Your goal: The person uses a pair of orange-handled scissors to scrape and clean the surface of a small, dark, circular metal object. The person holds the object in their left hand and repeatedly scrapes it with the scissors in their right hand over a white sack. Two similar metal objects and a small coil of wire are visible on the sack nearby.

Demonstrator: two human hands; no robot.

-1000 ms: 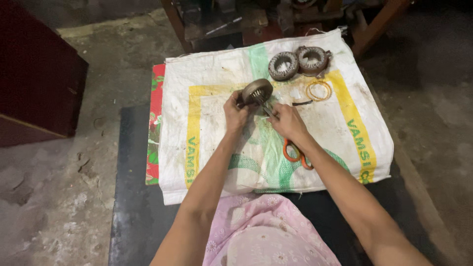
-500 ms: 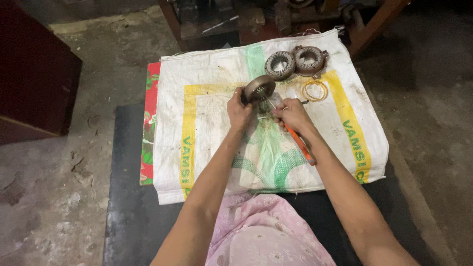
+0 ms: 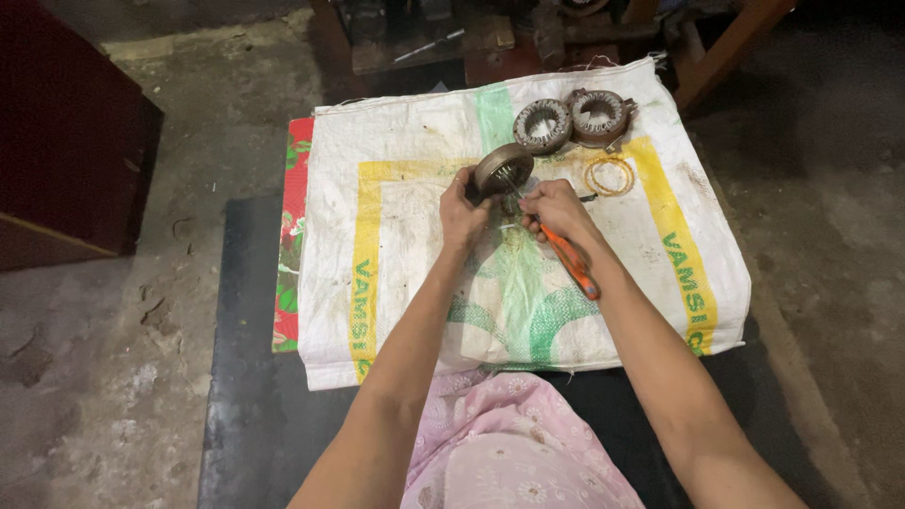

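Note:
My left hand grips a round metal stator ring, tilted up on its edge above a white woven sack. My right hand is closed around an orange-handled tool, whose tip points into the ring's centre. The tool's handles run down along my right forearm. Its working end is hidden between my fingers and the ring.
Two more wound stator rings lie at the sack's far edge, with a coil of yellowish wire beside them. The sack covers a black mat and a red floral cloth. A dark red cabinet stands left; wooden furniture legs behind.
The orange-handled tool, lying on the sack a second ago, is now in my right hand and brought to the ring. The camera has shifted slightly.

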